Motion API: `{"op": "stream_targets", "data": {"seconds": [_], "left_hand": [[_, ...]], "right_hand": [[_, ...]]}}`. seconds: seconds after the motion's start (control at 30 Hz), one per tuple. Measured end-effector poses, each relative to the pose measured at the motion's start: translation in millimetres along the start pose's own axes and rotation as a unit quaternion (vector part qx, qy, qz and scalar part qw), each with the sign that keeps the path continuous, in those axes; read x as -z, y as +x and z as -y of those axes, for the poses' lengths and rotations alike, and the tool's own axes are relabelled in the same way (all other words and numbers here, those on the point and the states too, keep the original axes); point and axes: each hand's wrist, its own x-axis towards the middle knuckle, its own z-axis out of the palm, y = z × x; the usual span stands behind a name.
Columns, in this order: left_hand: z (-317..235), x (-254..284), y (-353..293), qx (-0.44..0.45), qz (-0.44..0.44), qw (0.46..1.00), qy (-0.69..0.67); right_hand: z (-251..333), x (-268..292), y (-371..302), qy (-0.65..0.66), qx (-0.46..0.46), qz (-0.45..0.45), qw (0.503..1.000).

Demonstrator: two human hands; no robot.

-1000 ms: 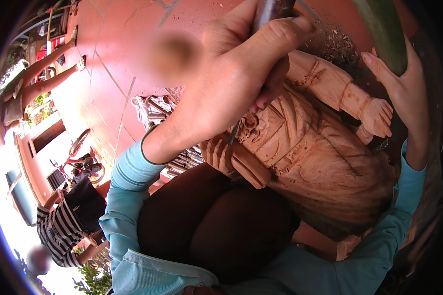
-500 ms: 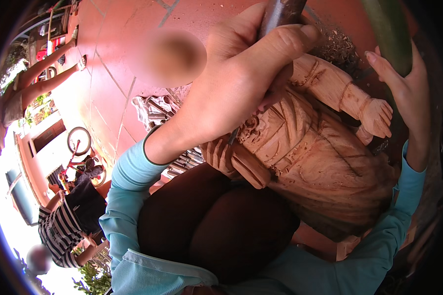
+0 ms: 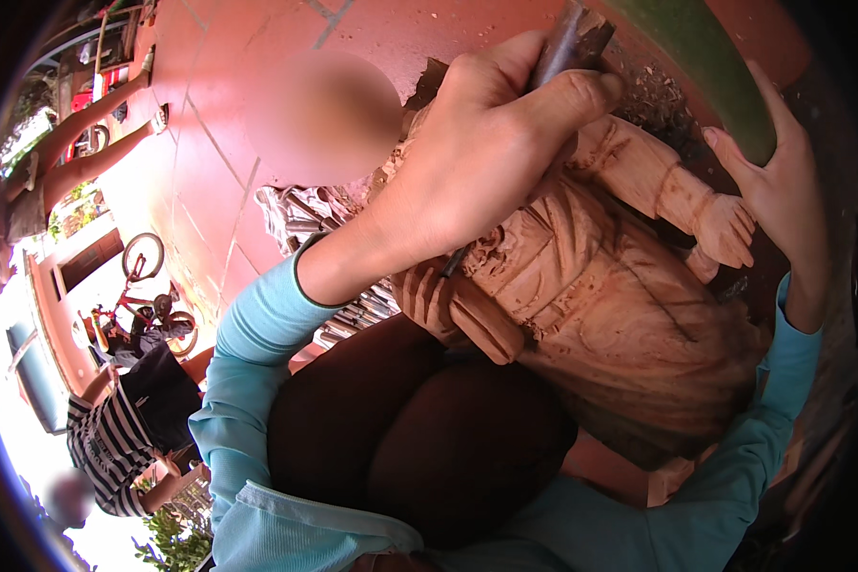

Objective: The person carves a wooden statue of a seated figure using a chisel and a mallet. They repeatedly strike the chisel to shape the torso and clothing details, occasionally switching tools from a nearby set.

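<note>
1. The carved wooden figure lies slantwise from the middle toward 4 o'clock, bare, reddish-tan wood with grooved robe folds and a band across the waist. Its surface turns darker and grainier toward the lower hem.
2. One carved arm reaches toward 2 o'clock and ends in a carved hand with separated fingers. Another carved hand sits just left of centre, with a thin dark piece beside it; I cannot tell whether that is a blade. The chest between them looks rough and ragged.
3. A blurred patch at 11 o'clock hides whatever lies behind it, and the left hand covers part of the figure's upper end.
4. Wood chips are scattered between 1 and 2 o'clock. Metal tools are gathered at 9 to 10 o'clock, close to the wearer's dark-clad thighs at 6 o'clock.
5. Farther off stand a bicycle at 9 o'clock and a person in a striped shirt at 8.
6. The left hand, near 12 to 1 o'clock, is closed around a chisel with a dark cylindrical handle.
7. The right hand, at 2 o'clock and well apart from the left, wraps the lower end of a thick green club, which runs out past the upper edge.
</note>
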Motion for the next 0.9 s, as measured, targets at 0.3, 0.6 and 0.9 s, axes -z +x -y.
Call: {"op": "stream_targets", "data": {"seconds": [0.3, 0.6, 0.9], "left_hand": [[-12, 9, -6, 0.005, 0.003, 0.995, -0.098], [-6, 12, -2, -0.020, 0.029, 0.996, -0.079], [-10, 14, -5, 0.016, 0.019, 0.995, -0.099]], "right_hand": [[-17, 10, -2, -0.036, -0.034, 0.032, 0.998], [-2, 1, 1, -0.019, -0.048, 0.022, 0.998], [36, -12, 10, -0.031, -0.084, 0.022, 0.996]]}}
